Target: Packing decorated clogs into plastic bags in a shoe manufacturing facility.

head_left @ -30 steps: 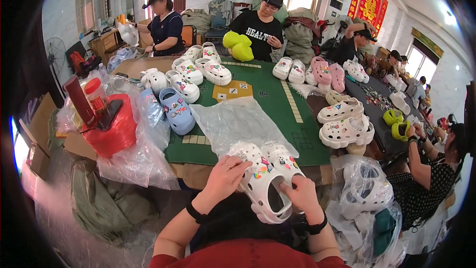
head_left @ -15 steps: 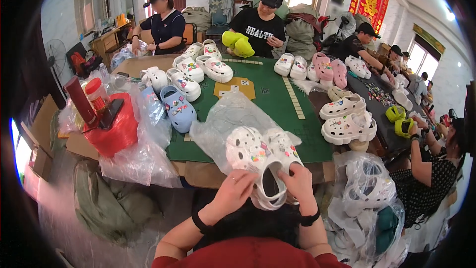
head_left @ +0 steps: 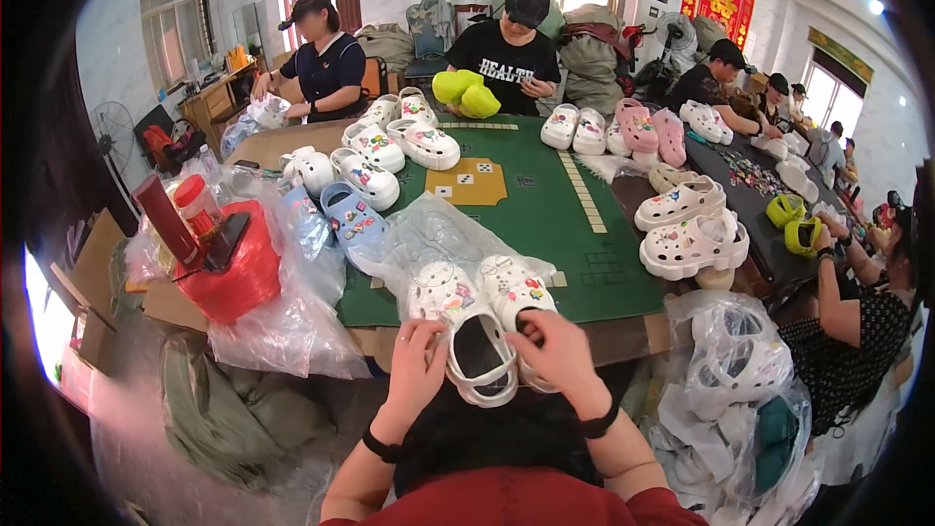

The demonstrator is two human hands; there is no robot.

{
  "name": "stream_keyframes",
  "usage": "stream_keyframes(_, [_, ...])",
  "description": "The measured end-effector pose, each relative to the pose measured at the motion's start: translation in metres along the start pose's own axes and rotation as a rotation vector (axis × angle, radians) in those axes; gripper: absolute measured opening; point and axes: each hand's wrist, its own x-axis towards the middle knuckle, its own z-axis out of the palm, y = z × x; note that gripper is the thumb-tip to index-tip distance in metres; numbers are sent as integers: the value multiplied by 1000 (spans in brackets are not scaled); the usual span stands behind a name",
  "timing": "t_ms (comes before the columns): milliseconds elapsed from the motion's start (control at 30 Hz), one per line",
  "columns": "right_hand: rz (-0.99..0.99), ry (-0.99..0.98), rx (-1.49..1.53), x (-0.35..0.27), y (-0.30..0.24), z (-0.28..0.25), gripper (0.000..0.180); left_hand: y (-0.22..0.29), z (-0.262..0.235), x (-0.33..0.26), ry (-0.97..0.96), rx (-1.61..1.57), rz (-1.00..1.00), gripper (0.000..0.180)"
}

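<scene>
A pair of white clogs with colourful charms lies in front of me, the left clog (head_left: 482,356) beside the right clog (head_left: 516,292). Their toes point away from me, inside a clear plastic bag (head_left: 450,226) spread over the table edge; the heels stick out. My left hand (head_left: 417,365) is closed with fingers pinched at the bag's edge, against the left clog's outer side. My right hand (head_left: 563,356) is closed on the right clog, its fingertips at the foot opening. Just past the bag on the left rests a blue clog (head_left: 353,219) with charms.
Several white clogs (head_left: 365,180) stand at the table's far left, others (head_left: 691,239) at its right. Red twine (head_left: 234,278) and a jar (head_left: 195,203) are at left. Bagged clogs (head_left: 740,360) hang low right. Co-workers (head_left: 506,54) work around the green table (head_left: 555,219).
The clogs and both hands have moved slightly left and nearer the table edge. The clogs sit deeper in the bag, and the right hand has shifted to the right clog's opening.
</scene>
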Motion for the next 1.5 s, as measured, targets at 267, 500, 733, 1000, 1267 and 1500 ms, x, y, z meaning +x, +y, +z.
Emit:
stream_keyframes(267, [477, -90, 644, 38, 97, -50, 8, 12, -23, -31, -129, -16, -95, 92])
stream_keyframes(500, [5, 24, 232, 75, 122, -10, 48, 22, 3, -50, -264, 186, 35, 143])
stream_keyframes(733, [47, -29, 42, 68, 133, -7, 18, 8, 24, -40, -220, 259, 50, 135])
stream_keyframes(1000, [34, -52, 176, -6, 107, -35, 20, -21, -6, -4, -257, 97, 34, 114])
stream_keyframes(1267, [31, -3, 163, -24, 112, -35, 28, 41, 10, -43, -626, 402, 424, 93])
stream_keyframes(1500, [32, 26, 141, -25, 109, -31, 22, 36, 35, -29, -527, 339, 629, 36])
